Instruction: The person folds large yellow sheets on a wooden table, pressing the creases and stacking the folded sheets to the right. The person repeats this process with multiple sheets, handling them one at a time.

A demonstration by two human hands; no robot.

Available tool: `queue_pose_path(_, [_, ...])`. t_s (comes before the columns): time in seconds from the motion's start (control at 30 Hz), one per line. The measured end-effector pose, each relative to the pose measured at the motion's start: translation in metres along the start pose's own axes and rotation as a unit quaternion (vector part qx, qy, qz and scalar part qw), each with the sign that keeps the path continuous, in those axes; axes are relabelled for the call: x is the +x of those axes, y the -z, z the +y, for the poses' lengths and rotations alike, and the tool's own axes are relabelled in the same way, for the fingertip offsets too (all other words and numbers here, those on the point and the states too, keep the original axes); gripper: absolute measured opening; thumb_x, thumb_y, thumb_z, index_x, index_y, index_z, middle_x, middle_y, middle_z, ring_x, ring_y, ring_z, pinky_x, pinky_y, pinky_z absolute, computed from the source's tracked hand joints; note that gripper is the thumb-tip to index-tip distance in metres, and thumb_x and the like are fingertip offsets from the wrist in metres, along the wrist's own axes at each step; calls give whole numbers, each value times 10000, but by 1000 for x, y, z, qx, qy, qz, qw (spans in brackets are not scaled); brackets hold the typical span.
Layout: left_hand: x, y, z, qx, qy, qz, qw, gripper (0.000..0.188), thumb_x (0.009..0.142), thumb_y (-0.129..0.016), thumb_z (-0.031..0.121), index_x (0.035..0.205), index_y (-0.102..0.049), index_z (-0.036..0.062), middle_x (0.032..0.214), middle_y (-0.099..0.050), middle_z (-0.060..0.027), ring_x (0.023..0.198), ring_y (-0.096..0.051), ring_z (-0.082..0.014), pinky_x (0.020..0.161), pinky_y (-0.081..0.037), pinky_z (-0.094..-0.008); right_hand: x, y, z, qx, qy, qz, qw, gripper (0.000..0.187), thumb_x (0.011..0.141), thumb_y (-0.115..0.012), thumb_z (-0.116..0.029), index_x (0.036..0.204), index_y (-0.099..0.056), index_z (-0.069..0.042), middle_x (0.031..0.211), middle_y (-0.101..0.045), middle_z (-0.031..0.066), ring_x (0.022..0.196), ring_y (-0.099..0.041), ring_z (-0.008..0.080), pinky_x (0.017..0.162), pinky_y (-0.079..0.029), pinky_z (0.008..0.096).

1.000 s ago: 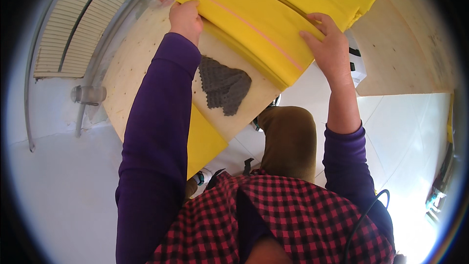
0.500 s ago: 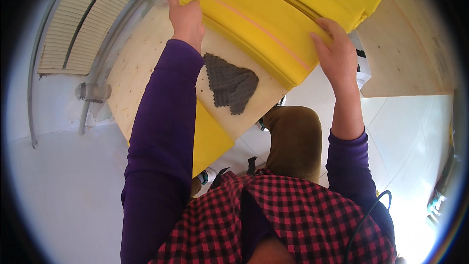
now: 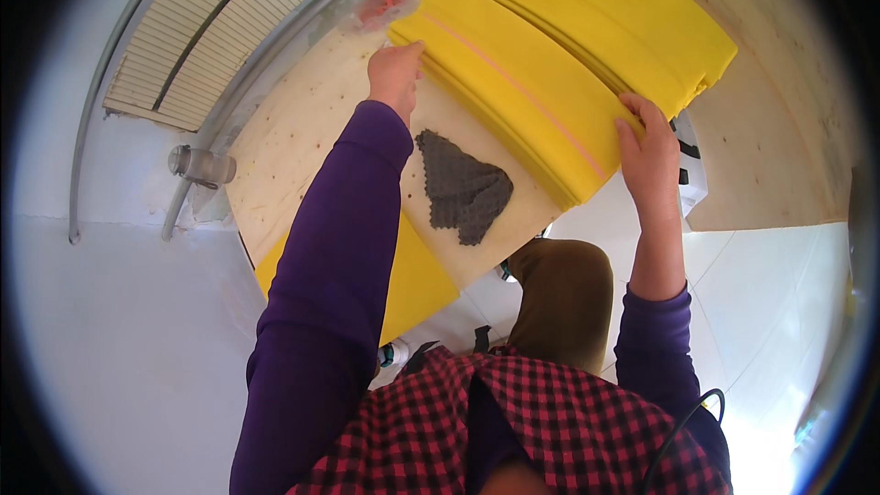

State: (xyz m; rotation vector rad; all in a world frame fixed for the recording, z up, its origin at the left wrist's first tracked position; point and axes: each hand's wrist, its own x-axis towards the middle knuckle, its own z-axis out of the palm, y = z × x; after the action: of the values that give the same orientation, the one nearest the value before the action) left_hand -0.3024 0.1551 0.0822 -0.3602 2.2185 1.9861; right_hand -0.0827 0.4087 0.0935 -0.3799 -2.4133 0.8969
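A folded stack of yellow cloth (image 3: 513,82) with a pink line along its top lies aslant on a pale wooden board. At its left end, my left hand (image 3: 396,78) has its fingers curled in at the near edge, partly hidden behind the hand. My right hand (image 3: 653,160) grips the right end, with the forefinger over the far corner and the thumb on the near side. A second yellow folded stack (image 3: 623,18) lies right behind the first. Nearer to me rests a crumpled dark grey rag (image 3: 463,188) with zigzag edges, touched by neither hand.
Another yellow cloth (image 3: 417,284) covers the near edge of the wooden board (image 3: 293,151). A red item (image 3: 380,7) is by the wall. Pipes with a fitting (image 3: 200,165) run along the left wall. A second wooden surface (image 3: 761,165) stands at the right.
The whole view has shifted, so everything sits lower and farther right. My left hand has drawn back slightly from the stack's left corner; my right hand stays at the right end.
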Motion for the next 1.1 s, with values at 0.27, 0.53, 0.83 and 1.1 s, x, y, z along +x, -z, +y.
queue_pose_path(0.27, [5,-1,-1,-6,-16,-14,1000,173,831,-701,166,859,-577,48,759,-542,-38,551,-419,-127,476,-416,-328,-2,-3,0,4,-2,9,1000,266,857,-594,-74,1123,-595,-73,1096,-635,130,990,-608,329,837,-485,371])
queue_pose_path(0.53, [-11,2,5,-15,9,4,1000,247,842,-694,216,981,-580,47,806,-552,-36,560,-423,-122,495,-380,-293,-12,2,-3,64,-42,-6,997,263,857,-595,-77,1117,-595,-35,1152,-616,144,1014,-597,325,836,-489,352])
queue_pose_path(0.83, [-41,26,1,-18,-83,14,996,216,854,-666,203,914,-608,4,792,-578,-34,673,-489,-118,604,-406,-270,-45,29,-1,-20,83,82,993,275,876,-640,-161,1117,-614,-30,1192,-608,141,1108,-542,337,948,-428,419])
queue_pose_path(1.1, [-103,91,-12,-28,-104,30,994,215,898,-627,228,1030,-618,59,866,-624,-15,667,-496,-80,580,-375,-210,-24,18,17,-74,106,43,991,570,980,-469,-358,1443,-342,-51,1501,-320,167,1390,-281,345,1128,-223,438])
